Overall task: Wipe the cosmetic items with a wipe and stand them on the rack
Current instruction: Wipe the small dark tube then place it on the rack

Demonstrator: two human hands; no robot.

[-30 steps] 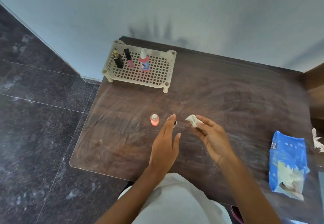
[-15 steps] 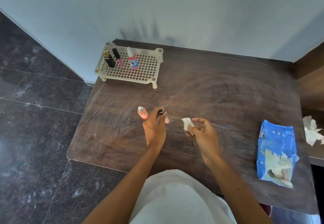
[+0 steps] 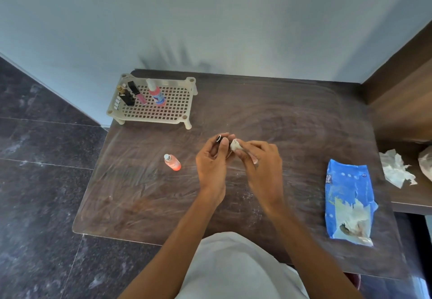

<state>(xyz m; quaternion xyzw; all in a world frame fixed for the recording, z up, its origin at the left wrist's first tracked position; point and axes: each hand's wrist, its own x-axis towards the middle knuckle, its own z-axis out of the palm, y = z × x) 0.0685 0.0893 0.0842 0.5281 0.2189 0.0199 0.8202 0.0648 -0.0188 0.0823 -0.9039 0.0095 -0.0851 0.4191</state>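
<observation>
My left hand (image 3: 210, 165) grips a small dark cosmetic tube (image 3: 219, 138) above the table's middle; only its black top shows. My right hand (image 3: 261, 165) pinches a crumpled white wipe (image 3: 234, 145) and holds it against the tube. An orange bottle (image 3: 172, 162) with a white cap stands on the brown table (image 3: 292, 123), left of my hands. The cream perforated rack (image 3: 173, 107) sits at the far left corner. On it stand a black and gold bottle (image 3: 125, 96), a pink lip gloss (image 3: 138, 94) and a red and blue bottle (image 3: 156, 93).
A torn blue wipes pack (image 3: 348, 200) lies on the table's right side. Used crumpled tissues (image 3: 396, 169) lie on a lower wooden shelf to the right. A grey wall runs along the back; dark tiled floor (image 3: 42, 181) lies beyond the table's left edge.
My left hand picked the dark tube off the table and raised it. My right hand brought the wipe over to it. The view shifted slightly.
</observation>
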